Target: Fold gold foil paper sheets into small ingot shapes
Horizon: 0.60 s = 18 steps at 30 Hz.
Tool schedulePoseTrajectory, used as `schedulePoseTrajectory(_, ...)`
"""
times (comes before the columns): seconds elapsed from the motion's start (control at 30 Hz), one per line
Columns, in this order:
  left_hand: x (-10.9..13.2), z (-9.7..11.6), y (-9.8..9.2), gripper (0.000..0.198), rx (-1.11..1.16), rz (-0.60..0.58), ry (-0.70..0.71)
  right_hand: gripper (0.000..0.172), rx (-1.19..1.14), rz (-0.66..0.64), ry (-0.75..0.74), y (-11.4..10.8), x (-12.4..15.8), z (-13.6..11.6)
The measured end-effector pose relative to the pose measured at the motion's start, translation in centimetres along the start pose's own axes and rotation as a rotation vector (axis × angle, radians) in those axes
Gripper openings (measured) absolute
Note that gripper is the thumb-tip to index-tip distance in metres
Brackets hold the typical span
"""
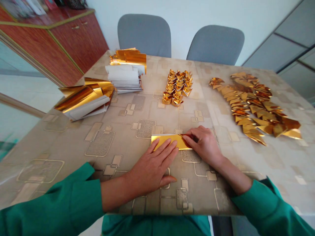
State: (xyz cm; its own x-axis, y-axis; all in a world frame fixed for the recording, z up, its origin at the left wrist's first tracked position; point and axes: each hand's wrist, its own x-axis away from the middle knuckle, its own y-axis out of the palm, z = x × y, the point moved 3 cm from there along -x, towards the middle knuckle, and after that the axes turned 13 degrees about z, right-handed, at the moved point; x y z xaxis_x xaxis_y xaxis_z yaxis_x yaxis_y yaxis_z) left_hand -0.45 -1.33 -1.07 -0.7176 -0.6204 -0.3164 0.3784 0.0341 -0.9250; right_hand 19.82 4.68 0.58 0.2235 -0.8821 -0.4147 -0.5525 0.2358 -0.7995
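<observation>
A folded strip of gold foil paper (pixel 169 140) lies flat on the patterned tablecloth in front of me, a thin pale edge showing along its far side. My left hand (pixel 156 164) rests on its left part, fingers stretched out flat and thumb apart. At the strip's right end, my right hand (pixel 203 142) pinches the corner between thumb and curled fingers; the foil there looks turned over, though the fingertips partly hide it.
Rolled gold sheets (pixel 85 98) and a stack of white-backed folded paper (pixel 125 78) sit at the left. Folded gold pieces (pixel 177 87) stand in rows at the back middle. Chains of pointed gold pieces (pixel 253 105) lie right. Two grey chairs (pixel 144 34) are behind the table.
</observation>
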Motion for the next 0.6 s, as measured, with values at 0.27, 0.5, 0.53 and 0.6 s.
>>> schedulePoseTrajectory(0.27, -0.05, -0.01, 0.10, 0.087, -0.005, -0.016, -0.033, 0.017, 0.102, 0.050, -0.048, 0.54, 0.23, 0.04)
schedulePoseTrajectory(0.5, -0.03, -0.05, 0.19, 0.087, 0.002, -0.046, -0.044, 0.015, 0.134, 0.039, -0.055, 0.45, 0.16, -0.02)
schedulePoseTrajectory(0.53, -0.02, -0.04, 0.20, 0.087, 0.003, -0.045, -0.044, 0.015, 0.133, 0.040, -0.055, 0.47, 0.16, -0.04)
schedulePoseTrajectory(0.6, -0.02, -0.03, 0.22, 0.086, 0.003, -0.041, -0.044, 0.016, 0.130, 0.041, -0.053, 0.55, 0.14, -0.04)
